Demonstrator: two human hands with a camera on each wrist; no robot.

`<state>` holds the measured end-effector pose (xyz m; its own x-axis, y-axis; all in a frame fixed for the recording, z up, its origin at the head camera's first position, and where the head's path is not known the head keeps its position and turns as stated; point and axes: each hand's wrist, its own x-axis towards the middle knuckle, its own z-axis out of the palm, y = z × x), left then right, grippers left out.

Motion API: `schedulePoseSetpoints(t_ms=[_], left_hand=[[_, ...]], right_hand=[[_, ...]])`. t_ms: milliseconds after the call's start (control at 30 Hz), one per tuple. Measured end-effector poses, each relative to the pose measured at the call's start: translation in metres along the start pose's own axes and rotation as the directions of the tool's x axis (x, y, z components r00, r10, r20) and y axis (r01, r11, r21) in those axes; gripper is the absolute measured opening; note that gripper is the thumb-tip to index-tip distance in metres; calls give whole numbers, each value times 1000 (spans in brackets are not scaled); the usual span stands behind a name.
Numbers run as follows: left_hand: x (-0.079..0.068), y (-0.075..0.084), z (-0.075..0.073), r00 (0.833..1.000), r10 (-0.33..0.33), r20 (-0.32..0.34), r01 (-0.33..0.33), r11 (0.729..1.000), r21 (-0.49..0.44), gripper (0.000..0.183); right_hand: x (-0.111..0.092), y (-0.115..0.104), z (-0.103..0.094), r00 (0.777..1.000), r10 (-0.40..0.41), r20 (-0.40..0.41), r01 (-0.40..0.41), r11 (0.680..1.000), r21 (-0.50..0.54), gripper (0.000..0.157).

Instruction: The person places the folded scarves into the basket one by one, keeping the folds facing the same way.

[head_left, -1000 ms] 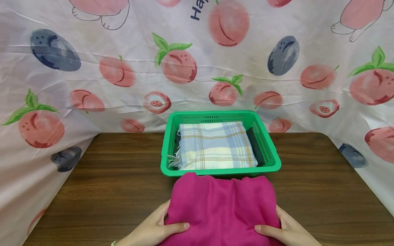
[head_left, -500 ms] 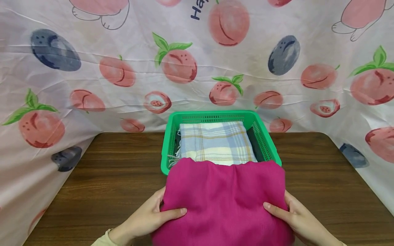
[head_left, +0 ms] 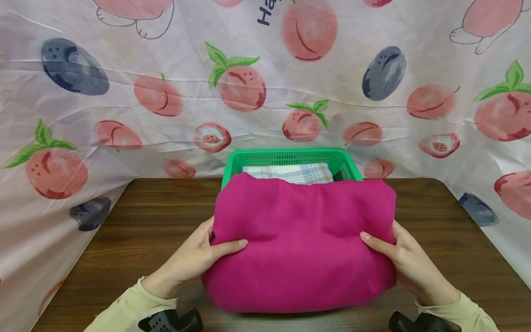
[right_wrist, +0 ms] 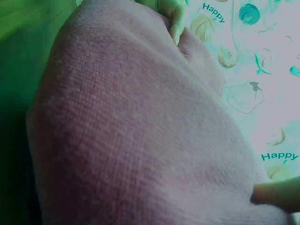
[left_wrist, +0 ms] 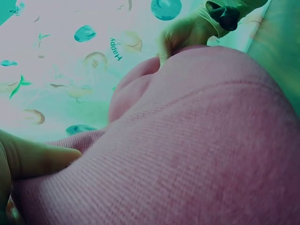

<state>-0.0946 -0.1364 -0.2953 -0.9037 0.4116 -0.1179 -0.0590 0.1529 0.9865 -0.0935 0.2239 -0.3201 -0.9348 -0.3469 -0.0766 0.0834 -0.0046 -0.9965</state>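
A folded magenta cloth [head_left: 303, 249], thick and soft, is held up between both hands in the head view. My left hand [head_left: 197, 253] grips its left side, thumb on the near face and the other fingers hidden behind. On the opposite side my right hand [head_left: 408, 260] grips the cloth the same way. Close up in the left wrist view, the cloth [left_wrist: 187, 140] shows a fine weave and a seam line, with the left thumb [left_wrist: 47, 157] pressed on it. The right thumb [right_wrist: 276, 194] presses the cloth [right_wrist: 131, 122] in the right wrist view.
Behind the cloth stands a green plastic basket [head_left: 286, 154] with a folded plaid cloth [head_left: 294, 173] inside, both partly covered from view. The brown wooden table [head_left: 157, 216] extends to either side. A fruit-print curtain [head_left: 249, 129] hangs around its back and sides.
Both hands have raised the magenta cloth and moved it forward, so it now covers most of the basket in the head view. Its rounded lower edge and both sleeves have come into sight.
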Motion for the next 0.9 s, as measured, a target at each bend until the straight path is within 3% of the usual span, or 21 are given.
schedulePoseSetpoints(t_ms=[400, 700, 900], left_hand=[[30, 30, -13, 990, 56, -126, -37, 989, 146, 46], [57, 48, -20, 975, 114, -191, -92, 988, 121, 47], [72, 57, -21, 953, 187, -239, -168, 981, 97, 44]], right_hand=[[34, -36, -3, 993, -61, -100, 57, 998, -41, 36], [62, -61, -7, 969, -197, -150, 196, 980, -18, 36], [78, -70, -10, 944, -261, -204, 260, 965, -33, 39]])
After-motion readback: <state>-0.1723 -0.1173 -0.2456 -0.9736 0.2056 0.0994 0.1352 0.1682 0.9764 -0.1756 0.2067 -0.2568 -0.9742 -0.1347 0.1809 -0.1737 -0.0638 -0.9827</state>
